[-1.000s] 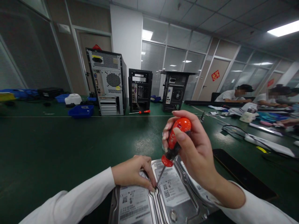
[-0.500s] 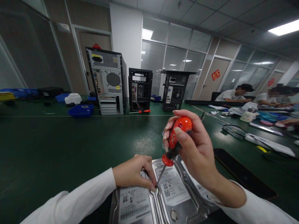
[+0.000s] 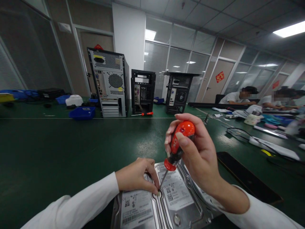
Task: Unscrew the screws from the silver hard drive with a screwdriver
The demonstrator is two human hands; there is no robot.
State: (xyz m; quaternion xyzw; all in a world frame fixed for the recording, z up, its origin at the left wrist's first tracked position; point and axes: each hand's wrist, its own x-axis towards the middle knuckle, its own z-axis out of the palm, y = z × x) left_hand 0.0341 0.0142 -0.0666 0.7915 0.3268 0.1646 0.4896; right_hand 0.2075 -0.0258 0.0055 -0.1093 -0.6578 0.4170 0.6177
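Several silver hard drives lie side by side at the bottom centre; one drive (image 3: 181, 208) shows a white label. My right hand (image 3: 199, 152) is wrapped round the red and black handle of a screwdriver (image 3: 175, 144). The thin shaft slants down and left to the drives' metal edges. Beside its tip, my left hand (image 3: 140, 176) rests over the drives with thumb and fingertips pinched together. Whatever lies between those fingertips is too small to make out.
Three computer cases, a large one (image 3: 108, 84), a small one (image 3: 143, 92) and another (image 3: 179, 93), stand ahead. A blue tray (image 3: 82, 113), a second screwdriver (image 3: 147, 113) and a black panel (image 3: 247, 176) lie around. People sit at the right.
My right hand and the screwdriver have shifted very slightly left, the handle turned a little. My left hand stays in place.
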